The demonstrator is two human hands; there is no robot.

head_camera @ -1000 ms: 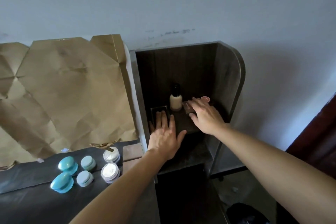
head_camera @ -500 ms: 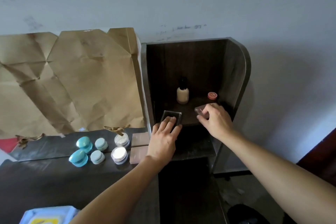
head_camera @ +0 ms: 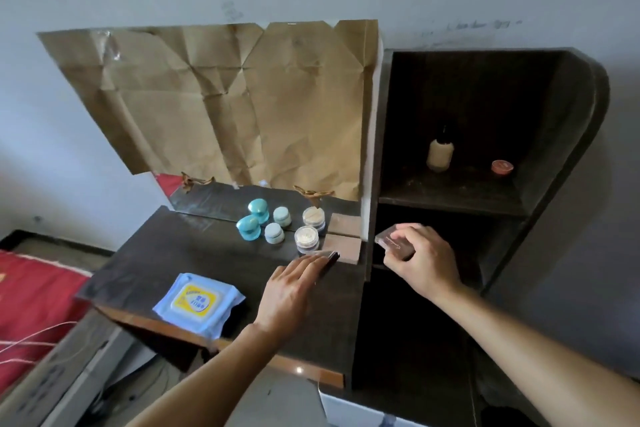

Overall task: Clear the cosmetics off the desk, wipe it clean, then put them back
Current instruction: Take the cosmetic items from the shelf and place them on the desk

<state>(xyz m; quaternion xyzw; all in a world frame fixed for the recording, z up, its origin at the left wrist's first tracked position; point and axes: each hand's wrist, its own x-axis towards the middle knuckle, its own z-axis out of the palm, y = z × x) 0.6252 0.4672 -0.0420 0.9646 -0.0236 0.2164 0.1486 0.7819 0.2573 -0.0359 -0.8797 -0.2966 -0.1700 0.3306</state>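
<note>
My left hand [head_camera: 290,291] lies over a dark flat compact [head_camera: 329,259], holding it low over the dark desk [head_camera: 194,253] near its right end. My right hand [head_camera: 424,262] grips a brown transparent compact [head_camera: 393,240] in front of the side shelf's lower opening. On the desk's back stand a teal jar [head_camera: 248,227], a small pale-blue jar [head_camera: 274,231], a powder jar [head_camera: 306,238] and a brown flat case [head_camera: 343,248], doubled in the mirror strip. A cream bottle with a black cap [head_camera: 440,152] and a small red pot [head_camera: 502,167] remain on the upper shelf.
A blue pack of wet wipes [head_camera: 198,302] lies near the desk's front edge. Crumpled brown paper [head_camera: 225,104] covers the mirror behind the desk. The dark shelf unit [head_camera: 585,107] stands right of the desk. A red cloth [head_camera: 31,295] lies low at left.
Both hands pulled back from the upper shelf, each carrying a compact. The left moved out over the desk, the right down in front of the lower opening. The view swung left.
</note>
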